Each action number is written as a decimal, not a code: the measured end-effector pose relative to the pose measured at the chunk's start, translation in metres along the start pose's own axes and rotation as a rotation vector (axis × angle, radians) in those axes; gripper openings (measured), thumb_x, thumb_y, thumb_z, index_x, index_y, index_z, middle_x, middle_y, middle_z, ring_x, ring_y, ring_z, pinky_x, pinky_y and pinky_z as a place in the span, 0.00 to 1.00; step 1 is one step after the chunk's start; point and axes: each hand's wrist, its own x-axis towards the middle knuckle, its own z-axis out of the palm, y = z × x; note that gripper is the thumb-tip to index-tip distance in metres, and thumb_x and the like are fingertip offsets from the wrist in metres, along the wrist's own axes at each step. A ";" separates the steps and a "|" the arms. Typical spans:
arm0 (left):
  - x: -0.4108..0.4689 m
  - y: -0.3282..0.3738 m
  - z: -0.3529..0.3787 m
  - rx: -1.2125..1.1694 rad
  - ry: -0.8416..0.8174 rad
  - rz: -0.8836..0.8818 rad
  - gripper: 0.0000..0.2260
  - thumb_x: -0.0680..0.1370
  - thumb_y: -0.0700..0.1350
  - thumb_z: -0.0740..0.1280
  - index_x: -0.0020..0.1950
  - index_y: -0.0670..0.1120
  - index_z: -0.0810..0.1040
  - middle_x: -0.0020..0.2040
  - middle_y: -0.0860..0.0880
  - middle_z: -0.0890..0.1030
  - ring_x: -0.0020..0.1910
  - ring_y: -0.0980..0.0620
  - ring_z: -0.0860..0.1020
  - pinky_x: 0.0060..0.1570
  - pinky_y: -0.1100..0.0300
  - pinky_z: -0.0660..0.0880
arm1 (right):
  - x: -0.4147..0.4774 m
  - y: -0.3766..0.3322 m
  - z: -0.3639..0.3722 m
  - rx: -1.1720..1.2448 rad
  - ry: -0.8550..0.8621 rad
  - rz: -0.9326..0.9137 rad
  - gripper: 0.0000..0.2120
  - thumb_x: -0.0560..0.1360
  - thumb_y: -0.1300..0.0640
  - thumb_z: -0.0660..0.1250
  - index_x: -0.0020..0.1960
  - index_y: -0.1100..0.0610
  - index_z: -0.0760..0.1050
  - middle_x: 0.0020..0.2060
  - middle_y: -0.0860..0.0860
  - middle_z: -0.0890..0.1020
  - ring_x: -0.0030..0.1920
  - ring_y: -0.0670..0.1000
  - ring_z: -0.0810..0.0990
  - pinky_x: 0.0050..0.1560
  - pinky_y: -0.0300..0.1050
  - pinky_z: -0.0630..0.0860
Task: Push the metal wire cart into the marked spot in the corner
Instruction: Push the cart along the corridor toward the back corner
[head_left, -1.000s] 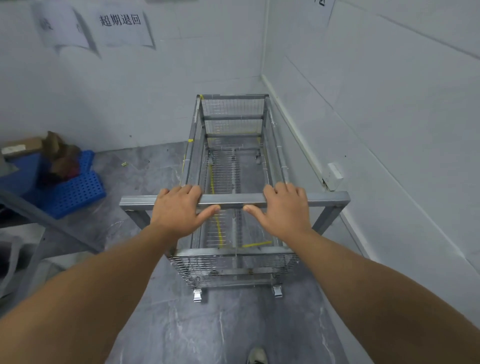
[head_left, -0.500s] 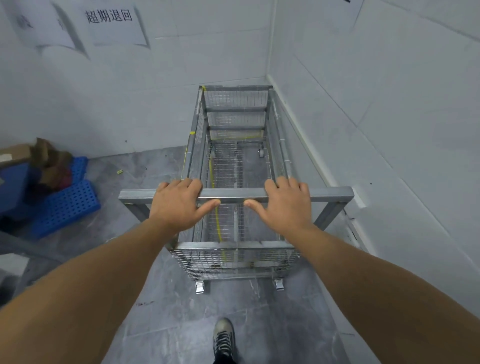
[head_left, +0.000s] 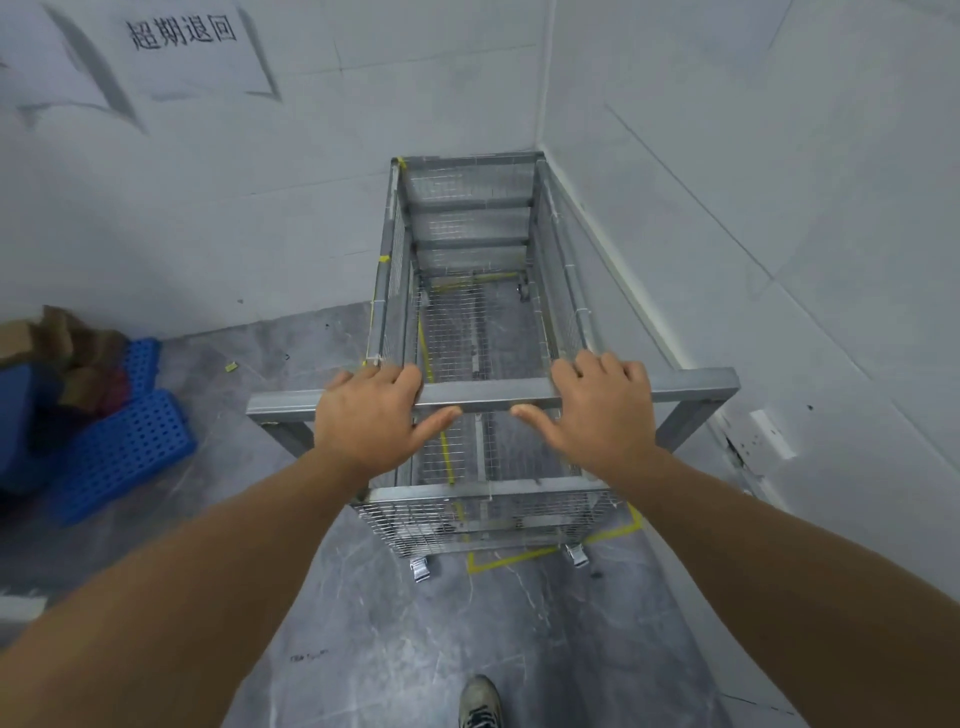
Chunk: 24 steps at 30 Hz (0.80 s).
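The metal wire cart (head_left: 470, 223) is a long, empty mesh basket on castors, standing in the room's corner with its far end at the back wall and its right side along the right wall. My left hand (head_left: 371, 421) and my right hand (head_left: 602, 410) both grip its grey handle bar (head_left: 491, 394), fingers over the top and thumbs underneath. Yellow tape (head_left: 514, 557) marks a rectangle on the grey floor; its near edge shows just in front of the cart's near castors, and more tape shows through the mesh bottom.
White walls close in at the back and right, with a wall socket (head_left: 771, 434) low on the right. Blue plastic pallets (head_left: 122, 441) with cardboard pieces lie at the left. My shoe (head_left: 479, 701) stands on the floor behind the cart. Paper notices (head_left: 182, 31) hang on the back wall.
The cart has rolled forward toward the back wall and into the corner. I have stepped forward behind it; the near yellow tape line now shows by the near castors.
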 end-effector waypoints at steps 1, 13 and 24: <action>0.001 0.001 0.000 -0.005 -0.003 0.002 0.26 0.76 0.72 0.50 0.39 0.50 0.67 0.33 0.51 0.74 0.31 0.48 0.73 0.36 0.55 0.63 | 0.001 0.001 -0.001 -0.007 -0.003 -0.006 0.33 0.75 0.26 0.52 0.44 0.56 0.73 0.36 0.54 0.75 0.37 0.56 0.72 0.42 0.50 0.61; 0.006 0.007 -0.006 -0.032 -0.053 -0.006 0.26 0.75 0.74 0.47 0.41 0.51 0.65 0.34 0.51 0.75 0.32 0.49 0.70 0.38 0.53 0.66 | 0.004 0.005 -0.006 -0.021 -0.108 -0.008 0.34 0.74 0.25 0.49 0.47 0.55 0.74 0.40 0.53 0.78 0.41 0.57 0.74 0.45 0.53 0.65; 0.021 0.031 0.000 0.015 -0.027 -0.007 0.26 0.76 0.74 0.49 0.39 0.52 0.66 0.30 0.53 0.70 0.27 0.51 0.67 0.31 0.58 0.63 | 0.005 0.033 -0.010 0.011 -0.167 0.010 0.35 0.73 0.25 0.49 0.48 0.57 0.73 0.43 0.57 0.79 0.45 0.58 0.75 0.48 0.55 0.68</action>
